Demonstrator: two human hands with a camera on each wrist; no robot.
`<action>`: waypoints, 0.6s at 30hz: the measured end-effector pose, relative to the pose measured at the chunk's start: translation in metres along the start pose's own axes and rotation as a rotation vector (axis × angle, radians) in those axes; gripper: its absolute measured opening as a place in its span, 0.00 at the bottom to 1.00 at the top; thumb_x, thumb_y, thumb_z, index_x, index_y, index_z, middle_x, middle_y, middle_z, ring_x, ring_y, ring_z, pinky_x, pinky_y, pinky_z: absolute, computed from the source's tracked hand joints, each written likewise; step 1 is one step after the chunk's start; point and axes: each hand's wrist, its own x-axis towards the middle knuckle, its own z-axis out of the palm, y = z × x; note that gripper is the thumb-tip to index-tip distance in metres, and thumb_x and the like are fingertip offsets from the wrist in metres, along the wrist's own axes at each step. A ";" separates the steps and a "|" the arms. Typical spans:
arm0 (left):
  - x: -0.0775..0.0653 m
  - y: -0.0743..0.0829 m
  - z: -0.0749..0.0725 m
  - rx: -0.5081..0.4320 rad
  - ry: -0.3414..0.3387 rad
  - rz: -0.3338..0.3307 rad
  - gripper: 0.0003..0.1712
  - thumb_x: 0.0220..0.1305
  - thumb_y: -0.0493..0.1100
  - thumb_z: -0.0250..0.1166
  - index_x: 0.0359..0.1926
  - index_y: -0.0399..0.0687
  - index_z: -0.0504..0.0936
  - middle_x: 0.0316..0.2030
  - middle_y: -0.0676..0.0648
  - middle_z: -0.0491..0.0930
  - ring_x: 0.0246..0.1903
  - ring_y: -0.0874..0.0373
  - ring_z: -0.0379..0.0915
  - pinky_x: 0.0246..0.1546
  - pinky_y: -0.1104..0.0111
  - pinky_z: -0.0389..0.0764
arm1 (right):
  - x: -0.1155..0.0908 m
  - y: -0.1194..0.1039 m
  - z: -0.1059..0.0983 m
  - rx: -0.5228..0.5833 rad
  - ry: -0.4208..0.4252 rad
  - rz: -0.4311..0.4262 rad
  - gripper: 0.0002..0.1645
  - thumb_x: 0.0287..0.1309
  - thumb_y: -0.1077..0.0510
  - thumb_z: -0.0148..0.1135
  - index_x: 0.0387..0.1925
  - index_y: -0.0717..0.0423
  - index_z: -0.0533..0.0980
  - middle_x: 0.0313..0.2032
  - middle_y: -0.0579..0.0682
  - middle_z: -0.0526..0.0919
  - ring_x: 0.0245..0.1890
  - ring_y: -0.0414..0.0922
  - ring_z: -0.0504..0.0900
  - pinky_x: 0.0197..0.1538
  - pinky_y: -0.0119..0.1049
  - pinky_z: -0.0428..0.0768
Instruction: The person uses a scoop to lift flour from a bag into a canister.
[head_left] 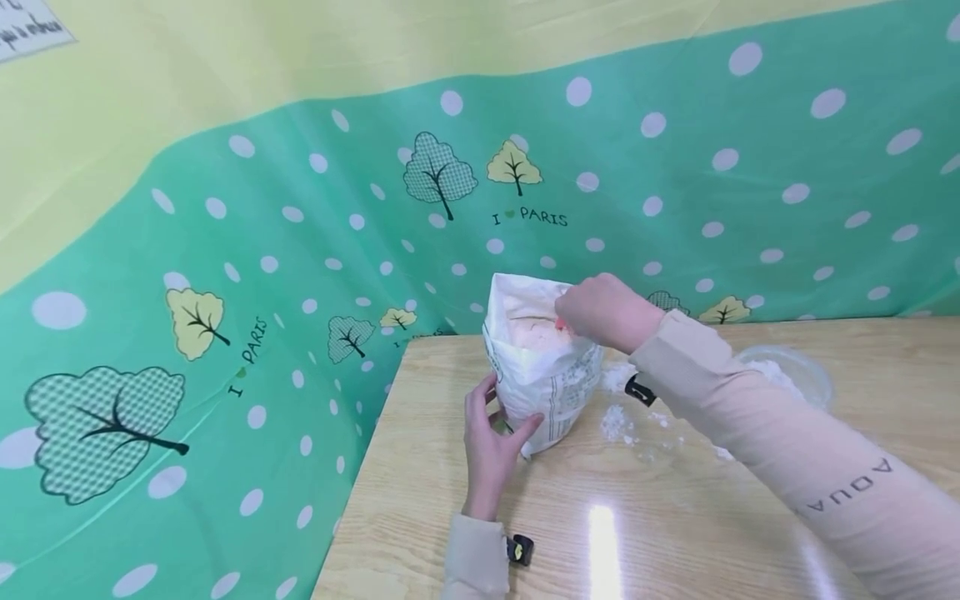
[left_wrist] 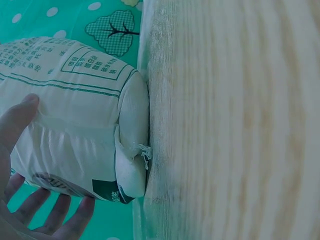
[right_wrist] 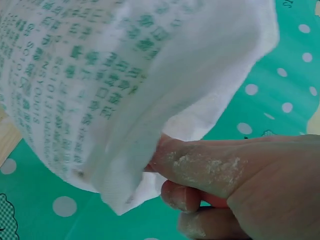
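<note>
A white flour bag (head_left: 536, 379) with green print stands upright, its top open and white flour (head_left: 536, 333) showing inside. My left hand (head_left: 491, 442) grips the bag low down, with the thumb (left_wrist: 22, 112) on one side and the fingers spread along the other. At the bag's mouth, my right hand (head_left: 603, 310) is curled round a small red handle (right_wrist: 214, 200). Whatever the handle belongs to is hidden by the hand and the bag. White powder dusts the right thumb (right_wrist: 200, 165).
A clear bowl (head_left: 821, 379) with white flour sits to the right, partly behind the right sleeve (head_left: 750, 417). Spilled flour (head_left: 617, 423) lies on the wooden table (head_left: 420, 467) beside the bag. A green dotted curtain (head_left: 300, 208) hangs behind and at the left.
</note>
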 end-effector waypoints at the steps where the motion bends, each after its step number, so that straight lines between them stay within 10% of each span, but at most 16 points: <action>1: 0.000 0.000 0.000 0.000 0.002 0.003 0.50 0.49 0.51 0.79 0.70 0.56 0.63 0.62 0.50 0.67 0.62 0.49 0.69 0.57 0.61 0.82 | 0.000 0.000 -0.001 0.014 -0.014 0.006 0.18 0.56 0.73 0.58 0.17 0.53 0.70 0.13 0.44 0.62 0.17 0.41 0.59 0.20 0.30 0.64; 18: -0.001 -0.003 0.000 -0.001 0.005 0.007 0.49 0.49 0.53 0.79 0.70 0.57 0.64 0.62 0.50 0.67 0.61 0.50 0.69 0.57 0.60 0.82 | 0.015 0.017 0.022 0.236 -0.137 0.028 0.06 0.62 0.60 0.64 0.29 0.55 0.79 0.23 0.47 0.78 0.24 0.44 0.74 0.35 0.39 0.83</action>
